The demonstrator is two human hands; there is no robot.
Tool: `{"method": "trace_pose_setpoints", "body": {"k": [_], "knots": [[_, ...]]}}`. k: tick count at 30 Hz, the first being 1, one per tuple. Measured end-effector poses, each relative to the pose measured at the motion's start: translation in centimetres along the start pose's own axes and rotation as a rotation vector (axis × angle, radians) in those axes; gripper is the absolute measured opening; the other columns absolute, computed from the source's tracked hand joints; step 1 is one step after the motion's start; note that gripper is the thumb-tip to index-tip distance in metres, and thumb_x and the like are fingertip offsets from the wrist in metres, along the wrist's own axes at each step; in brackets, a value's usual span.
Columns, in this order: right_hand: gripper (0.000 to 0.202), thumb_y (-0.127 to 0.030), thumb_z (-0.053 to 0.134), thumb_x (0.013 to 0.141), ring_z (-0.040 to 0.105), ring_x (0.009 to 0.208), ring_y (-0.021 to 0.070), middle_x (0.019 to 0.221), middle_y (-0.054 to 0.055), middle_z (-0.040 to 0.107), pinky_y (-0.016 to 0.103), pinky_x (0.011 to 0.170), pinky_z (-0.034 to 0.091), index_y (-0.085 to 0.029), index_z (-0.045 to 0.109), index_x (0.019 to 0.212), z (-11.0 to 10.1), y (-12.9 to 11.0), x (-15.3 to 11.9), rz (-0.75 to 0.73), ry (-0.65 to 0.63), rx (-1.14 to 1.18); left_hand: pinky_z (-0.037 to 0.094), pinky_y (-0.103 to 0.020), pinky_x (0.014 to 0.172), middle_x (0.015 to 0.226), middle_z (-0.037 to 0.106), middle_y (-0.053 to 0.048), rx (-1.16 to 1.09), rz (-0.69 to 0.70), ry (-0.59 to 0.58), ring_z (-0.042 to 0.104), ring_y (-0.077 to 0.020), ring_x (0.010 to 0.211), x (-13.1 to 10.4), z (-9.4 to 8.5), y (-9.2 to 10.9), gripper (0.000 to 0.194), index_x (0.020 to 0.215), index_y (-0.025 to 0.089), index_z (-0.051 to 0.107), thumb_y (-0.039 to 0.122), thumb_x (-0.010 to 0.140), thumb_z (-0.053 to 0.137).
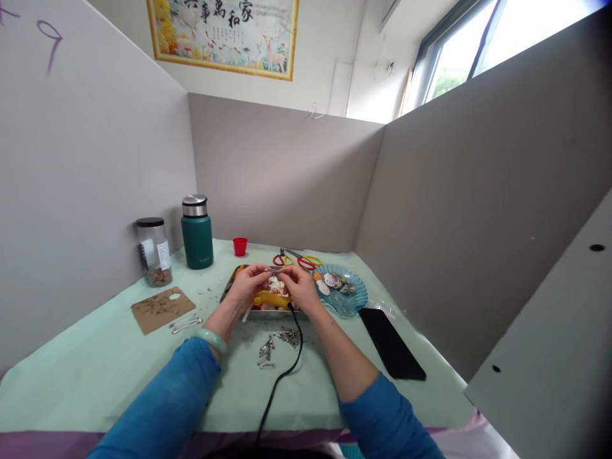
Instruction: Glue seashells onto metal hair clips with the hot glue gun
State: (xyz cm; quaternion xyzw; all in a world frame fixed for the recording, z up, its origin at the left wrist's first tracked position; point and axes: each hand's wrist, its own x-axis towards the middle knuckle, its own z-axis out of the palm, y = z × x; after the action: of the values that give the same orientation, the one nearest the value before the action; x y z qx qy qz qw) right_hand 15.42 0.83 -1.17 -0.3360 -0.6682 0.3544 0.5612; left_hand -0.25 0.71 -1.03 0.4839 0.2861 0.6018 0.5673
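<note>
A small, dark-looking piece (274, 272) sits over the far part of a metal tray (275, 315), pinched between the fingertips of two bare hands; it is too small to make out its shape or its long axis. The left hand (246, 285) closes its fingertips on it from the left, the right hand (300, 287) from the right, so neither is clearly nearer.

Just below this pinch, on the wearer's side, a yellow tool (272, 299) lies crosswise over the tray, its long axis running left to right. Its black cord (297, 344) leaves the right-hand end, the end beside the right hand, and curves back toward the wearer. Pale and orange bits show in the tray (partly hidden by the hands and tool).

Nearer the wearer, small metal pins (266, 350) lie in loose clusters on the green-covered bench (119, 376). Right of the tray stands a blue scalloped plate (342, 308) holding shell-like pieces (329, 280); beyond the tray are scissors (306, 262).
</note>
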Motion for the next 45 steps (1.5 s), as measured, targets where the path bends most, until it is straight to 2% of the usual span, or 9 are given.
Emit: {"method": "trace_pose_setpoints", "body": {"k": [5, 14, 26, 45], "knots": [[0.019, -0.034, 0.059, 0.076, 0.051, 0.046, 0.0091, 0.069, -0.002, 0.061, 0.021, 0.046, 0.042, -0.019, 0.062, 0.088, 0.1, -0.4, -0.2, -0.021, -0.042, 0.046, 0.042, -0.019, 0.049, 0.054, 0.055, 0.005, 0.033, 0.008, -0.007, 0.049, -0.0068, 0.046, -0.2, 0.3, 0.3, 0.029, 0.076, 0.015, 0.062, 0.027, 0.056, 0.080], [0.019, -0.037, 0.057, 0.077, 0.050, 0.046, 0.0089, 0.067, -0.002, 0.060, 0.021, 0.046, 0.040, -0.019, 0.060, 0.081, 0.1, -0.6, -0.3, -0.034, -0.004, 0.003, 0.043, -0.020, 0.050, 0.057, 0.058, 0.003, 0.095, 0.013, -0.009, 0.049, -0.0067, 0.047, -0.2, 0.5, 0.1, 0.028, 0.074, 0.015, 0.063, 0.027, 0.055, 0.081], [0.023, -0.042, 0.056, 0.079, 0.049, 0.045, 0.0084, 0.069, -0.002, 0.059, 0.021, 0.045, 0.040, -0.019, 0.057, 0.083, 0.0, 0.0, -0.1, -0.059, 0.028, 0.002, 0.044, -0.021, 0.048, 0.056, 0.056, 0.003, 0.089, 0.007, 0.040, 0.048, -0.0073, 0.046, -0.5, 0.9, 0.5, 0.035, 0.075, 0.015, 0.062, 0.032, 0.052, 0.082], [0.021, -0.041, 0.054, 0.080, 0.050, 0.048, 0.0100, 0.069, -0.002, 0.060, 0.022, 0.048, 0.040, -0.020, 0.060, 0.083, 0.0, -0.6, -0.4, -0.072, 0.018, -0.073, 0.041, -0.021, 0.048, 0.052, 0.056, 0.003, 0.124, 0.056, 0.024, 0.050, -0.0092, 0.047, -0.6, 1.0, 0.6, 0.030, 0.078, 0.015, 0.065, 0.033, 0.058, 0.078]]}}
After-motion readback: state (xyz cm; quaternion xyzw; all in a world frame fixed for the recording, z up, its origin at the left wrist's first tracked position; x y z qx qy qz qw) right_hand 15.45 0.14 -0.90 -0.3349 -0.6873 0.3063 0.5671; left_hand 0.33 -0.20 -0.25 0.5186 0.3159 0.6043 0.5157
